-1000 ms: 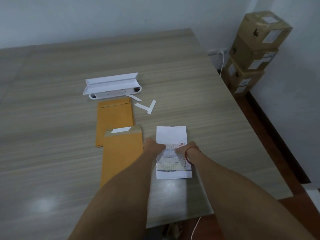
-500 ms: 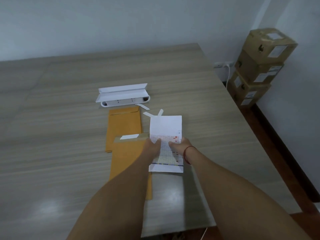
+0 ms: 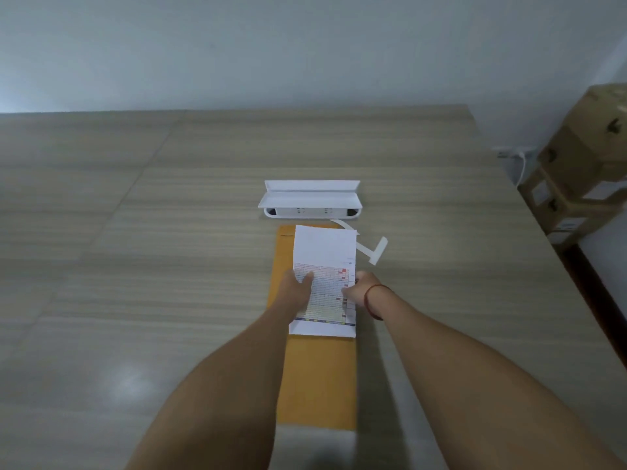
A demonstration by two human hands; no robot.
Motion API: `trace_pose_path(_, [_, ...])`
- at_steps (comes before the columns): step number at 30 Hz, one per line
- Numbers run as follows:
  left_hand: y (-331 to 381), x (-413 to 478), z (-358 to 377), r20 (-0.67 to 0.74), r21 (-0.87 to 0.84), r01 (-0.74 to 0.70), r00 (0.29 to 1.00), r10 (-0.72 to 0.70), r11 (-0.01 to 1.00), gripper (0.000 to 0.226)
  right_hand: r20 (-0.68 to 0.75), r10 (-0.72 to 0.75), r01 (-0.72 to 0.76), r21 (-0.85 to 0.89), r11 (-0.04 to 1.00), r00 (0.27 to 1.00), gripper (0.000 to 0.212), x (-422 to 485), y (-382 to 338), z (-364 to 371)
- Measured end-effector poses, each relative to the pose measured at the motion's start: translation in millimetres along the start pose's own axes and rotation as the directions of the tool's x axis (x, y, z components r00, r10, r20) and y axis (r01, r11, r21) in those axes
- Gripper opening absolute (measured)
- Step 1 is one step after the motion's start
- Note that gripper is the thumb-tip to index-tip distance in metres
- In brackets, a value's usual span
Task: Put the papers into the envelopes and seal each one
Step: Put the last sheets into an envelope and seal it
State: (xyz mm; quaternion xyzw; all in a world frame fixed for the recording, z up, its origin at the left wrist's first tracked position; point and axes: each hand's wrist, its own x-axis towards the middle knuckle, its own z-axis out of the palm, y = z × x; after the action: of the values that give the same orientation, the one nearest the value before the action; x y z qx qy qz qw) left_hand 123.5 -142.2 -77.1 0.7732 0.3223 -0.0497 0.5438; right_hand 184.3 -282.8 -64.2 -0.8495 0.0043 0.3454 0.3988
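A folded white paper (image 3: 324, 252) with a coloured printed table is held by both hands over two brown envelopes. My left hand (image 3: 298, 286) grips its left edge, thumb on top. My right hand (image 3: 356, 290), with a red string at the wrist, grips its right edge. The near envelope (image 3: 319, 378) lies lengthwise under the paper, reaching toward me. The far envelope (image 3: 283, 247) shows only as a strip left of the paper and above it. The envelope openings are hidden by the paper.
A white power strip (image 3: 310, 212) with a folded white paper (image 3: 310, 195) on top lies beyond the envelopes. White peel-off strips (image 3: 371, 249) lie to the right. Cardboard boxes (image 3: 583, 171) stand stacked beside the table's right edge.
Both hands lifted the paper off the table to the right of the envelopes and carried it left and forward, over the envelopes. The camera has also swung left.
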Motion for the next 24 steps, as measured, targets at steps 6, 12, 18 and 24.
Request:
trace_pose_path(6, [-15,24,-13,-0.013,0.395,0.004,1.000,0.001,0.919,0.036,-0.311,0.095,-0.023,0.229,0.973,0.946,0.027,37,-10,2])
trace_pose_path(12, [-31,27,-16,0.223,0.612,-0.147,0.975,0.010,0.777,0.053,-0.426,0.193,0.023,0.452,0.892,0.884,0.033,50,-16,-1])
trace_pose_path(18, [-28,29,-14,0.232,0.650,-0.181,0.972,0.034,0.738,0.049,-0.392,0.168,0.040,0.471,0.881,0.905,0.033,53,-15,5])
trace_pose_path(24, [-22,28,-13,0.249,0.644,-0.205,0.967,0.053,0.737,0.047,-0.319,0.147,0.024,0.476,0.879,0.936,0.033,52,-16,12])
